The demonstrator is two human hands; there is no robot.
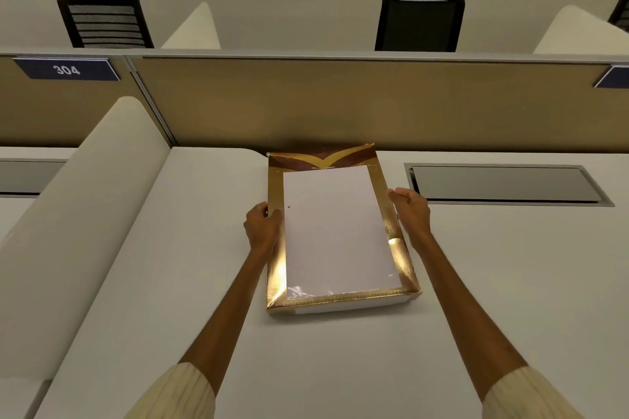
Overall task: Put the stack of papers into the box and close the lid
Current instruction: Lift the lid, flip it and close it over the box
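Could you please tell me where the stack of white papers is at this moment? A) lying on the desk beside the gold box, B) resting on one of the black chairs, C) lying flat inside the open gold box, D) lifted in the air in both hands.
C: the stack of white papers lies flat within the gold box, whose gold walls frame it on all sides.

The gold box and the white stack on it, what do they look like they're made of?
The gold box looks like cardboard wrapped in glossy metallic foil paper: it shows bright glare patches and creased corners. The white stack looks like plain matte paper, flat and uniformly white; its sheet edges can't be made out.
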